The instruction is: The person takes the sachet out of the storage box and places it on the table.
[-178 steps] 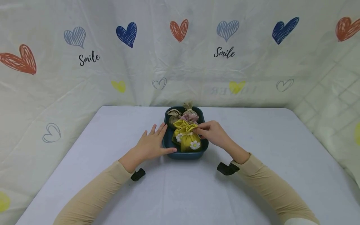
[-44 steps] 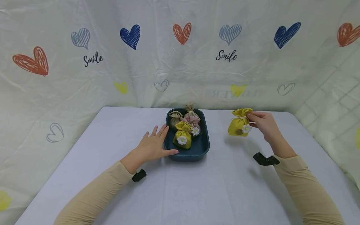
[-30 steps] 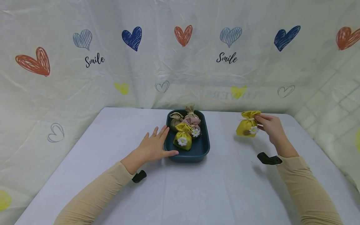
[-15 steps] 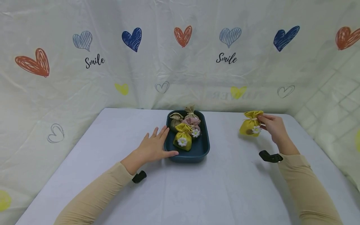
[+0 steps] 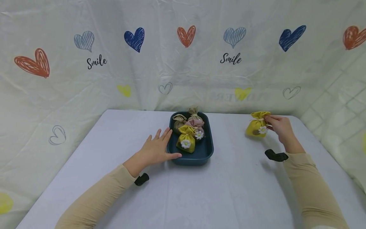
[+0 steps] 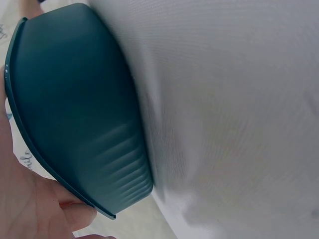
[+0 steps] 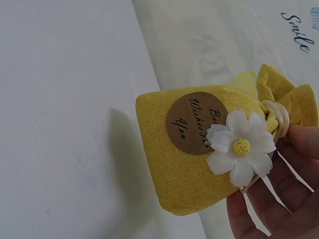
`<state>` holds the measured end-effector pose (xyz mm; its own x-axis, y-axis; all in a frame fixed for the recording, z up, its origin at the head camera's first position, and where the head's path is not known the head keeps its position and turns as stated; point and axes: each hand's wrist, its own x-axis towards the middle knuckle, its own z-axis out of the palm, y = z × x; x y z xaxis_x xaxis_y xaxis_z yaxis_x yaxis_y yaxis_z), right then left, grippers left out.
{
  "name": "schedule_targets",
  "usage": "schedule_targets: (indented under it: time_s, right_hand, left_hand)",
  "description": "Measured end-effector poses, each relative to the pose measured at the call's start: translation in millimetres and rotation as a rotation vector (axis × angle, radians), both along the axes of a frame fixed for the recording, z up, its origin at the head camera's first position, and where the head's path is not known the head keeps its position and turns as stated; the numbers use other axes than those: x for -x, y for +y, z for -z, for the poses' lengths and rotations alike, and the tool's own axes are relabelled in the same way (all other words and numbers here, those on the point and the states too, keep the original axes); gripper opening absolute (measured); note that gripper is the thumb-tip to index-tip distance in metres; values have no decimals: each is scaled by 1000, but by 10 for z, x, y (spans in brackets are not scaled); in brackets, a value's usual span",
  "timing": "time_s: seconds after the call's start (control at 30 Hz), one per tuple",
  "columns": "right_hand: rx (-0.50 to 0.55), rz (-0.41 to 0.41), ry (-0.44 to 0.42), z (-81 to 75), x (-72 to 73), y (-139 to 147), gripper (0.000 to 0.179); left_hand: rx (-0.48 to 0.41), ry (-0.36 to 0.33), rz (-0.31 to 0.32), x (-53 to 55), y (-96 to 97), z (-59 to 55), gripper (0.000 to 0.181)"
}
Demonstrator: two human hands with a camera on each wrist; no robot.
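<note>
My right hand (image 5: 281, 126) pinches a yellow cloth drawstring pouch (image 5: 257, 125) by its tied neck, over the far right part of the table. In the right wrist view the pouch (image 7: 187, 144) bears a round brown label (image 7: 192, 124) and a white fabric daisy (image 7: 241, 147), with a shadow on the cloth beside it. My left hand (image 5: 152, 151) lies with fingers spread along the left rim of a dark teal tray (image 5: 201, 160), thumb at the near corner. Inside the tray are another yellow pouch (image 5: 186, 146), a pink one (image 5: 195, 123) and two brownish ones (image 5: 179, 121).
A white cloth covers the table (image 5: 200, 197). Behind it hangs a pale curtain (image 5: 200, 70) printed with hearts and the word Smile. Black camera mounts (image 5: 275, 156) are strapped at both wrists.
My right hand has lifted one yellow pouch out of the tray and carried it right, with only slight drift in the last second. My left hand keeps its place at the tray.
</note>
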<state>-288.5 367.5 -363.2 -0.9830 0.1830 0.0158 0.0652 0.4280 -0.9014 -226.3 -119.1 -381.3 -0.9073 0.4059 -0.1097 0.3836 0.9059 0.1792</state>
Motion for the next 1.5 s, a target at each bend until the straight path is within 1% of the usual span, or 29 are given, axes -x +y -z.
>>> schedule_targets:
  time_s: [0.23, 0.43, 0.63, 0.77, 1.0, 1.2, 1.27, 1.37, 1.5]
  right_hand:
    - [52, 16, -39, 24, 23, 96, 61]
    - [56, 38, -69, 50, 50, 131, 60]
    - [49, 56, -71, 69, 116, 114, 59]
    - [63, 68, -78, 87, 128, 120, 59]
    - [113, 70, -68, 101, 123, 127, 61]
    - [169, 54, -53, 139, 141, 151, 62]
    - [194, 58, -62, 154, 152, 149, 64]
    - [200, 61, -85, 165, 160, 154, 66]
    - [175, 54, -122, 158, 165, 168, 68]
  left_hand:
    - [14, -2, 1, 8, 14, 3, 114]
    - [11, -4, 4, 19, 10, 17, 115]
    - [4, 1, -3, 22, -4, 8, 115]
    - [-4, 0, 1, 17, -1, -2, 114]
    - [-10, -1, 3, -9, 8, -29, 113]
    - [-5, -5, 0, -4, 13, -34, 114]
    - [-8, -6, 0, -3, 8, -34, 113]
    - [-10, -9, 0, -3, 8, -36, 113]
    - [-6, -9, -2, 3, 4, -29, 114]
